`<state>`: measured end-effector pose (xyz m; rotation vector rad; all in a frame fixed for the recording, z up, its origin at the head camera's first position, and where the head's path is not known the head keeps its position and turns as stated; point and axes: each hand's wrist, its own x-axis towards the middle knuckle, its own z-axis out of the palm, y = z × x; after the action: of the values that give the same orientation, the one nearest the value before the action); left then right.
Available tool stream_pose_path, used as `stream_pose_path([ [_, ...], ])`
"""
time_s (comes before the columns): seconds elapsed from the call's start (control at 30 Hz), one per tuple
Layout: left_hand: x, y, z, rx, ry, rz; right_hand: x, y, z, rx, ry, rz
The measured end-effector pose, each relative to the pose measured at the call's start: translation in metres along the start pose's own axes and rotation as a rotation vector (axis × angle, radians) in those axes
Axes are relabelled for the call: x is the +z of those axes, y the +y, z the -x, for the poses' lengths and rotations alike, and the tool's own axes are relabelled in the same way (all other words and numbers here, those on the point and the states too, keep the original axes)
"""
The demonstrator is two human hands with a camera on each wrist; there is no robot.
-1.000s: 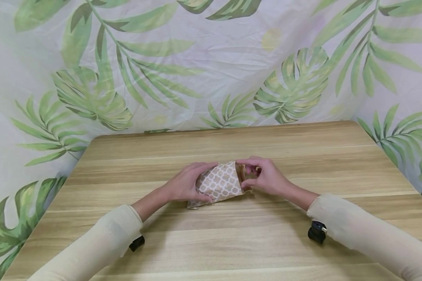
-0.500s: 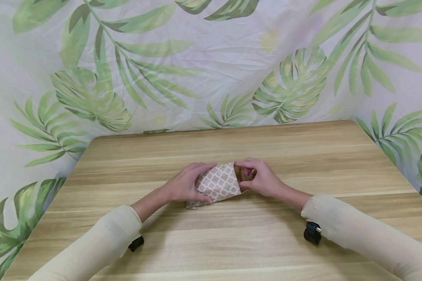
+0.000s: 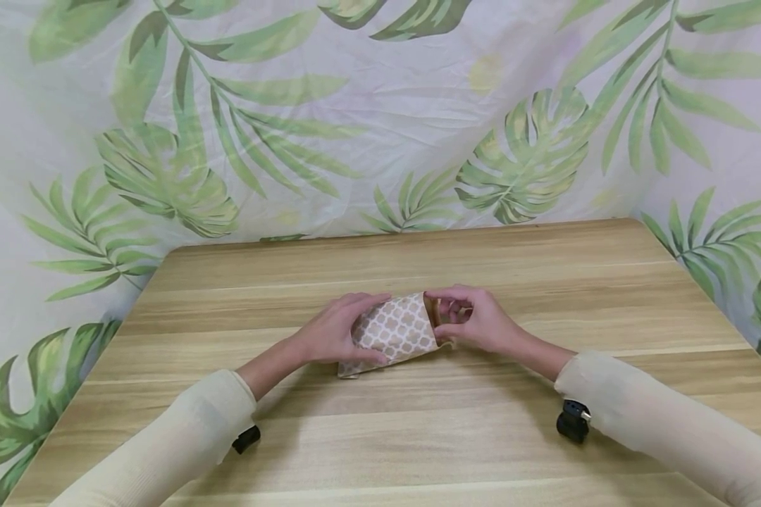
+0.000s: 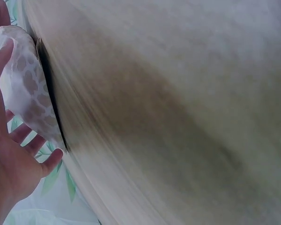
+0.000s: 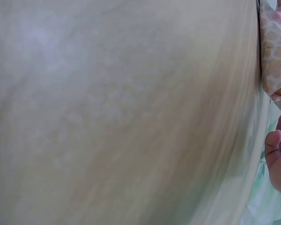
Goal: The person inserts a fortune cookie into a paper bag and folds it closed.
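A paper bag (image 3: 396,327) with a tan and white lattice print lies on its side on the table, its mouth facing right and showing a brown inside. My left hand (image 3: 336,331) grips its closed end, thumb along the near edge and fingers over the far edge. At the mouth is my right hand (image 3: 478,320), index fingertip at the far corner and thumb at the near side, other fingers curled. The left wrist view shows the left thumb lying over the printed bag (image 4: 30,86). In the right wrist view, the right fingertips are right at the bag's mouth.
The wood-grain table (image 3: 380,436) extends around both hands. Behind it hangs a leaf-print cloth (image 3: 406,127), which also runs down both sides. Dark wrist devices (image 3: 573,421) sit under the pale sleeves (image 3: 659,422).
My right hand shifted slightly left into the bag's mouth, then back right to about where it was. The left hand and bag stay almost in place.
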<state>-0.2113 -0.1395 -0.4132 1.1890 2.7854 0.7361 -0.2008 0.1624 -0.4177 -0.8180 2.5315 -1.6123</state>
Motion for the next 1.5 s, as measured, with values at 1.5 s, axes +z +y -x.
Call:
stream_pose_path([
  [1.5, -0.005, 0.032, -0.019, -0.171, 0.225, 0.528, -0.004, -0.033, 0.003, 0.122, 0.134, -0.138],
])
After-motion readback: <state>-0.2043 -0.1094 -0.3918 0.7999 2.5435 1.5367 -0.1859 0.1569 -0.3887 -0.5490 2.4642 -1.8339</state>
